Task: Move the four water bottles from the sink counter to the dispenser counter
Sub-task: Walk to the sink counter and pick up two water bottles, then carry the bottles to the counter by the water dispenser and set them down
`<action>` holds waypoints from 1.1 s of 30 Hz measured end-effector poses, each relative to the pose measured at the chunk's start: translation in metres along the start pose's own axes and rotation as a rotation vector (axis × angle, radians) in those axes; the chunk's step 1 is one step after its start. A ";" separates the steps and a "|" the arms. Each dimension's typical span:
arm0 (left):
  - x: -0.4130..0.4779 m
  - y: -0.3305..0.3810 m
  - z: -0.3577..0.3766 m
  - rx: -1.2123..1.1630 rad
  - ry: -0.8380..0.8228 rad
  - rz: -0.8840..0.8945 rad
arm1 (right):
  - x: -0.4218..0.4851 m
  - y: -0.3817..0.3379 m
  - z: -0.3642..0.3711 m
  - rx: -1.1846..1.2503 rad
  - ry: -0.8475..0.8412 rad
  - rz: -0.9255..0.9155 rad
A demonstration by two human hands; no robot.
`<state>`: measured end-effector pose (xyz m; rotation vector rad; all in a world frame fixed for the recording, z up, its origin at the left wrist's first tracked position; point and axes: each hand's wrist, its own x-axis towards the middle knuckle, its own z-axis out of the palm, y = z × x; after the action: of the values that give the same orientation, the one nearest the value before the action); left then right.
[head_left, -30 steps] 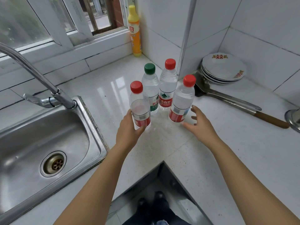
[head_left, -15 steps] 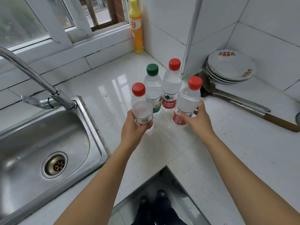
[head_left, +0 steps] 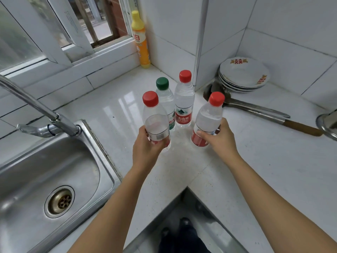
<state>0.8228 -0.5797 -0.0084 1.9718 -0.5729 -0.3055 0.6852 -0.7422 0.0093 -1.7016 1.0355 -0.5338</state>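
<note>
Two red-capped bottles, one (head_left: 156, 123) gripped by the left hand (head_left: 145, 150), one (head_left: 207, 121) by the right hand (head_left: 221, 141), are held at the counter (head_left: 182, 165) corner before two standing bottles, green-capped (head_left: 165, 99) and red-capped (head_left: 184, 101).

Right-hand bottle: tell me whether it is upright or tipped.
Tipped. The bottle in the right hand leans, its red cap off to the right of its base, unlike the upright bottles behind.

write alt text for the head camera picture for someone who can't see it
Two bare hands each grip a red-capped water bottle at a white counter corner: the left hand holds the left bottle, the right hand the right bottle. Behind them stand a green-capped bottle and another red-capped bottle. A steel sink lies to the left, stacked plates to the right.
</note>
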 end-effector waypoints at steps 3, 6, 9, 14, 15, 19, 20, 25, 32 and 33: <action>-0.005 0.007 -0.004 0.000 -0.029 0.038 | -0.012 0.001 -0.008 0.033 0.052 0.010; -0.011 0.012 -0.005 0.004 -0.078 0.091 | -0.026 -0.001 -0.019 0.062 0.109 0.008; -0.016 0.017 -0.005 0.005 -0.133 0.135 | -0.042 -0.004 -0.033 0.067 0.170 0.003; -0.026 0.034 0.004 -0.017 -0.248 0.220 | -0.077 -0.004 -0.057 0.050 0.304 0.016; -0.029 0.038 0.007 -0.026 -0.277 0.231 | -0.085 -0.003 -0.061 0.046 0.335 0.025; -0.046 0.052 0.021 -0.052 -0.394 0.274 | -0.122 0.007 -0.082 0.039 0.453 0.075; -0.052 0.055 0.026 -0.064 -0.421 0.288 | -0.131 0.010 -0.087 0.040 0.472 0.083; -0.081 0.068 0.049 -0.082 -0.549 0.326 | -0.179 0.022 -0.114 0.054 0.551 0.113; -0.131 0.093 0.084 -0.076 -0.724 0.418 | -0.245 0.038 -0.149 0.064 0.703 0.164; -0.141 0.097 0.088 -0.077 -0.743 0.428 | -0.258 0.041 -0.154 0.070 0.722 0.171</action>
<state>0.6375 -0.6110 0.0333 1.5689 -1.4054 -0.7806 0.4159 -0.6131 0.0622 -1.3543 1.6266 -1.0990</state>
